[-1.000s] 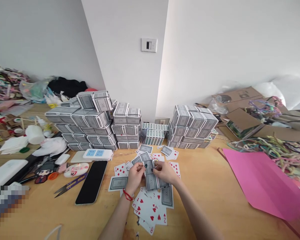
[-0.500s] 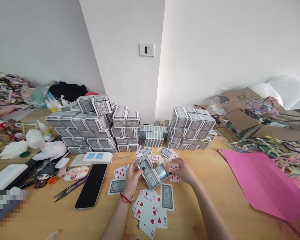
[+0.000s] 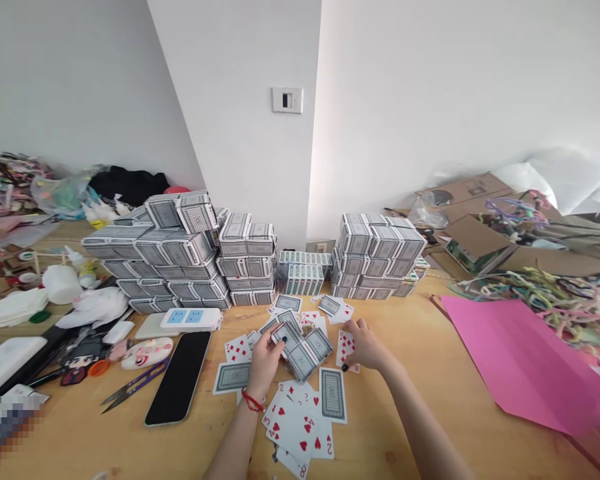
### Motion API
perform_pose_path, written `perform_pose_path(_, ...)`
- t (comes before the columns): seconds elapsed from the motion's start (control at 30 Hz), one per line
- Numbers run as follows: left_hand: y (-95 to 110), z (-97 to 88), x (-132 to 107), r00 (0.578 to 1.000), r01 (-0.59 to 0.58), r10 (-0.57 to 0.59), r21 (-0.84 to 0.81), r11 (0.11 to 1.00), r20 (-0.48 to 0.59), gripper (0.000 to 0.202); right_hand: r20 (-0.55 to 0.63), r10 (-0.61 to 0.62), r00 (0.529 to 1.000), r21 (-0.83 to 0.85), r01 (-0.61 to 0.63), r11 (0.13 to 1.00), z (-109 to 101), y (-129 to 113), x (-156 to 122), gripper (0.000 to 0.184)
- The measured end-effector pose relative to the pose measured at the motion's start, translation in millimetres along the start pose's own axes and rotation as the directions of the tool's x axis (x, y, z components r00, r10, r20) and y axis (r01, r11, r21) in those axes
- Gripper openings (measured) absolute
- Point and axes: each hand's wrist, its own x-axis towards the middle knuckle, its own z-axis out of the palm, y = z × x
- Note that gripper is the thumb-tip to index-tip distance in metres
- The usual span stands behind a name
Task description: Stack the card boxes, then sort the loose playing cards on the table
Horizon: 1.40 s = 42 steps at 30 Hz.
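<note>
My left hand (image 3: 264, 365) holds a block of folded playing cards (image 3: 303, 352), made of joined grey-patterned faces, just above the table. My right hand (image 3: 366, 348) is on a ten of diamonds (image 3: 346, 341), fingertips at its top and thumb at its bottom edge; it seems to lie on the table. Below the block is a loose pile of face-up heart cards (image 3: 295, 419), with a face-down card (image 3: 333, 395) to its right. By my left wrist lie a seven of diamonds (image 3: 237, 349) and another face-down card (image 3: 231, 378). More loose cards (image 3: 330, 307) lie behind the block.
Stacks of folded-card blocks stand at the left (image 3: 170, 250), centre (image 3: 247, 260) and right (image 3: 380, 257) along the wall. A phone (image 3: 177, 379), thread snips (image 3: 133, 387) and a power strip (image 3: 190, 319) lie left. Pink paper (image 3: 525, 360) and cord scraps (image 3: 545, 293) are right.
My right thumb has moved down to the ten of diamonds' lower edge, and the hand now spans the card. The block in my left hand has turned slightly. The view has shifted a little.
</note>
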Motion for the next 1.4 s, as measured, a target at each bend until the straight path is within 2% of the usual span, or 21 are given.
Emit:
perform_pose_path(0.17,-1,-0.8,0,0.999,0.04,-0.039,-0.08,0.996,0.014,0.043,-0.071,0.011,0.997,0.039,-0.008,0.999,4,2,-4,0.062)
perform_pose_path(0.3,1,-2.6,0,0.998,0.056,-0.054,-0.187,0.981,0.019,0.051,-0.102,-0.019,0.995,0.166,0.036,0.986,7,5,-7,0.023)
perform_pose_path(0.33,2,-2.9,0,0.997,0.074,-0.07,-0.22,0.973,0.028,0.052,-0.117,-0.038,0.992,0.199,0.061,0.978,8,6,-8,0.019)
perform_pose_path(0.43,3,-3.8,1,0.994,0.11,-0.104,-0.329,0.938,0.036,0.055,-0.189,-0.056,0.98,0.379,0.126,0.917,12,8,-8,0.023)
perform_pose_path(0.5,2,-5.3,2,0.993,0.113,-0.114,-0.388,0.914,0.021,0.057,-0.227,-0.027,0.974,0.56,0.153,0.814,16,6,-8,0.026)
perform_pose_path(0.63,-2,-9.4,4,0.985,0.124,-0.164,-0.476,0.871,-0.043,0.051,-0.255,0.063,0.965,0.831,0.186,0.524,23,-7,-11,0.033)
perform_pose_path(0.7,-3,-9.6,4,0.979,0.136,-0.196,-0.543,0.829,-0.054,0.041,-0.243,0.061,0.968,0.9,0.201,0.387,28,-16,-15,0.032)
perform_pose_path(0.8,-1,-6.0,3,0.974,0.151,-0.223,-0.62,0.77,-0.04,0.027,-0.201,-0.018,0.98,0.959,0.2,0.202,37,-28,-21,0.031)
perform_pose_path(0.93,2,0.3,3,0.973,0.163,-0.232,-0.675,0.72,-0.014,0.031,-0.168,-0.113,0.979,0.982,0.175,0.063,46,-33,-26,0.029)
perform_pose_path(1.03,3,0.8,3,0.977,0.156,-0.215,-0.711,0.685,0.007,0.04,-0.129,-0.157,0.979,0.99,0.135,0.028,46,-33,-29,0.032)
perform_pose_path(1.17,5,-2.7,4,0.963,0.192,-0.271,-0.742,0.642,0.015,0.036,-0.023,-0.264,0.964,0.993,0.053,0.105,46,-39,-38,0.034)
perform_pose_path(1.27,5,-3.3,1,0.956,0.269,-0.271,-0.715,0.646,0.114,0.027,-0.002,-0.323,0.946,0.981,0.064,0.181,51,-50,-43,0.035)
perform_pose_path(1.4,6,0.8,-7,0.937,0.335,-0.191,-0.602,0.725,0.292,0.02,-0.047,-0.269,0.962,0.968,0.111,0.227,57,-61,-43,0.04)
